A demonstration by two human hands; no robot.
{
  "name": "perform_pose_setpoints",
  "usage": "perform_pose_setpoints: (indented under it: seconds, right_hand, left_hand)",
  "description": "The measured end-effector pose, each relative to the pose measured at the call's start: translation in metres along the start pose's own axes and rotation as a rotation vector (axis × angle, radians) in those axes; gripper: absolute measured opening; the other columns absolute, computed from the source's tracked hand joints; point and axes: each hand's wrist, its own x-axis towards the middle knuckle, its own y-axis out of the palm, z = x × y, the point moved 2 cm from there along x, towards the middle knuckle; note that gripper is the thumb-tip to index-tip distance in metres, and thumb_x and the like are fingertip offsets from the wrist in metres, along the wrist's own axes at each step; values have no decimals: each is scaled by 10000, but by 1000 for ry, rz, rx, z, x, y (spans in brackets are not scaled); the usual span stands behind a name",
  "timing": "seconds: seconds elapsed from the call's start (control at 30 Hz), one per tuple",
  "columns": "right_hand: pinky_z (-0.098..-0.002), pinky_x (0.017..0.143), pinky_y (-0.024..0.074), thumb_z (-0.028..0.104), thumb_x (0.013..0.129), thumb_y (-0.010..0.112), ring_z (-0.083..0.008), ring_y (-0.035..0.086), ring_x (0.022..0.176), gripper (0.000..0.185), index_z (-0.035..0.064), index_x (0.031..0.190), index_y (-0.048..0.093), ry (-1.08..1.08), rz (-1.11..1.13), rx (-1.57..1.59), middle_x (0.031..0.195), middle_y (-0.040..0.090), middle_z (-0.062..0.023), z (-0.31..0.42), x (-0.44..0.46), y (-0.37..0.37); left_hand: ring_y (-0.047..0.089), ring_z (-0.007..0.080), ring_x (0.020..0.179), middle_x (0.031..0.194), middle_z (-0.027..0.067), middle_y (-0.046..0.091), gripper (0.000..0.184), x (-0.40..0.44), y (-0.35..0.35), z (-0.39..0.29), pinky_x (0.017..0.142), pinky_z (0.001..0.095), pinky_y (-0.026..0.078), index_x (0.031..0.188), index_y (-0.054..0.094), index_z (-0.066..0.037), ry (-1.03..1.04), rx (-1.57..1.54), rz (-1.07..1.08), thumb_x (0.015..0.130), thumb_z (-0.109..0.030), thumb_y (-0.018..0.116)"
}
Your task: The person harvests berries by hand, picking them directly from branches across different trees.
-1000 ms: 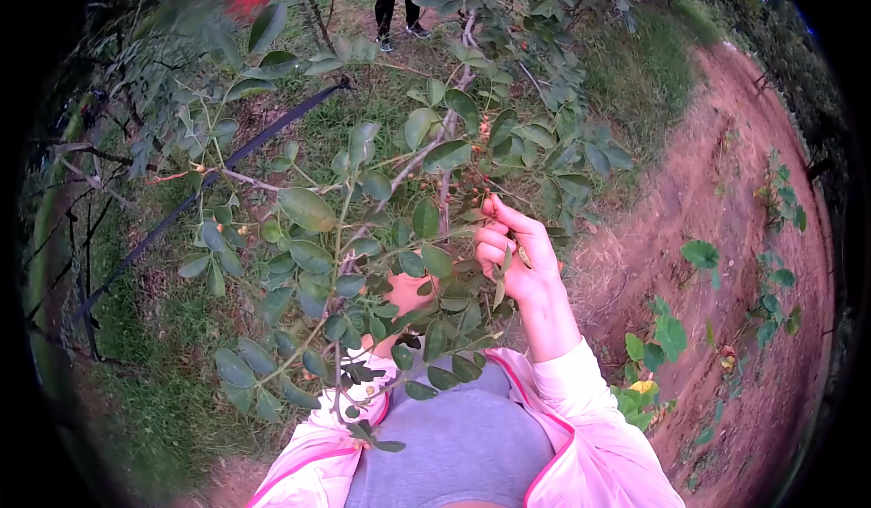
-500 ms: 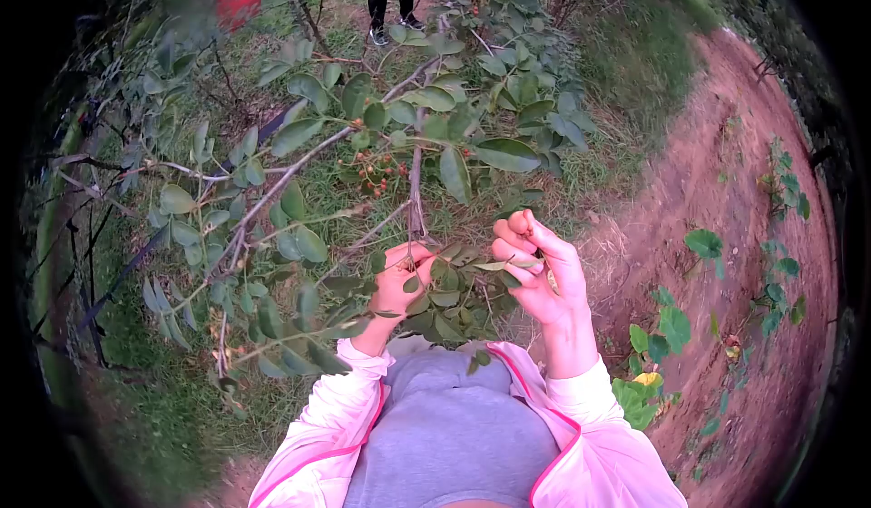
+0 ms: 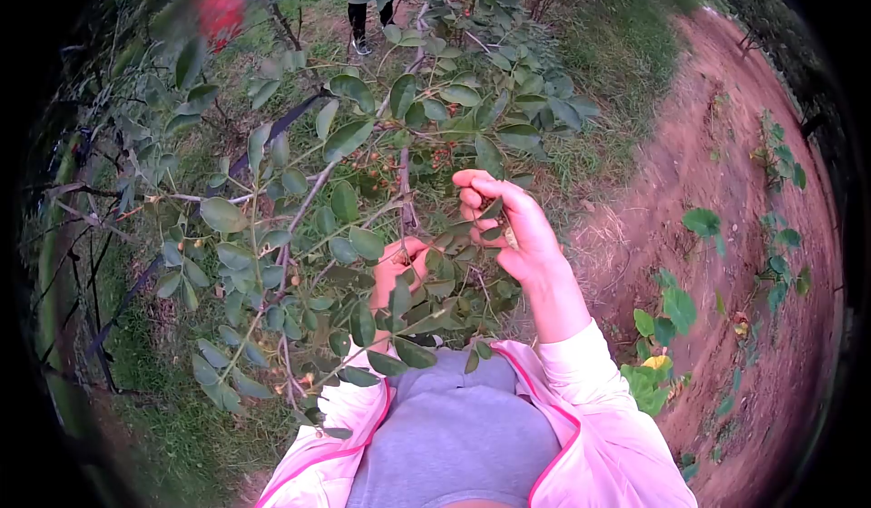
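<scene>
A leafy branch (image 3: 304,201) with oval green leaves and thin twigs spreads in front of my body. Small red berries (image 3: 442,156) hang in a cluster above my hands. My left hand (image 3: 392,270) is closed at the foot of a thin upright stem (image 3: 406,186), partly behind leaves; something small and brownish shows at its fingers. My right hand (image 3: 519,227) is raised to the right of it, fingers curled in among leaves. A pale bit shows in its palm, too small to name.
Another person's dark-clad legs (image 3: 357,23) stand beyond the branch. A blurred red thing (image 3: 219,18) is at upper left. A dark strap (image 3: 281,122) runs behind the leaves. Bare reddish soil (image 3: 689,172) with low broad-leaved plants (image 3: 679,308) lies to the right.
My right hand has moved up and left, toward the berries and leaves. The left hand stays near the stem. The branch has shifted, with more leaves now over my left forearm.
</scene>
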Motion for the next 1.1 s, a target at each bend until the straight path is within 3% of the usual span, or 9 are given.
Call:
perform_pose_setpoints:
  seconds: [0.1,0.33,0.43,0.53,0.63,0.73,0.83,0.93,1.1]
  right_hand:
    - [-188,458,318,196,945,585,-25,460,567,233,31,1105,630,-16,-153,-45,764,570,52,-14,16,8]
    - [-207,445,308,217,960,570,-38,447,568,294,40,1193,588,38,-106,160,720,493,63,-30,31,5]
    - [-196,467,317,215,985,545,-57,413,585,369,32,1301,493,99,65,380,733,451,40,-29,32,16]
    - [-219,454,312,241,935,631,-51,428,552,171,130,1054,575,159,85,518,752,503,53,-37,37,15]
    - [-227,450,311,246,922,655,-64,427,548,145,146,972,563,162,117,526,747,506,43,-33,35,20]
    - [-229,456,314,267,927,646,-77,431,546,173,122,946,554,131,71,503,739,495,37,-39,39,15]
    - [-231,486,324,215,969,566,-76,387,566,192,50,1065,545,141,65,553,742,460,22,-37,39,14]
    - [-217,453,294,254,941,578,-80,409,530,192,104,848,506,99,-27,437,677,433,31,-36,35,22]
    - [-215,449,277,205,950,507,-67,364,510,163,77,850,490,81,116,325,683,422,20,-32,17,8]
  left_hand:
    - [507,40,650,747,-41,584,118,0,-3,6,578,217,399,907,692,13,14,-15,-16,854,-90,711]
    - [478,39,644,753,-52,575,94,-4,-7,9,569,222,368,916,686,7,39,100,-52,861,-69,685]
    - [482,42,663,749,-49,572,74,-6,-9,6,582,225,371,916,688,-4,77,171,-37,859,-42,660]
    - [487,45,679,745,-46,574,113,-7,-10,8,594,227,377,944,697,-19,62,202,-43,859,-13,624]
    - [435,99,599,647,-1,486,130,-4,-7,1,558,268,344,755,608,-2,64,170,-85,816,-80,692]
    - [432,100,596,639,-2,478,122,-3,-8,2,557,267,341,753,612,-9,72,182,-103,811,-78,694]
    - [437,103,597,643,-3,485,110,-5,-8,13,557,266,341,769,628,-13,43,96,-114,809,-85,699]
    - [454,106,608,659,2,510,108,-6,-12,12,567,260,352,786,640,-9,39,160,-85,815,-94,699]
    - [479,59,664,756,-28,569,90,-7,-12,12,590,228,372,919,680,1,73,79,-53,867,-71,665]
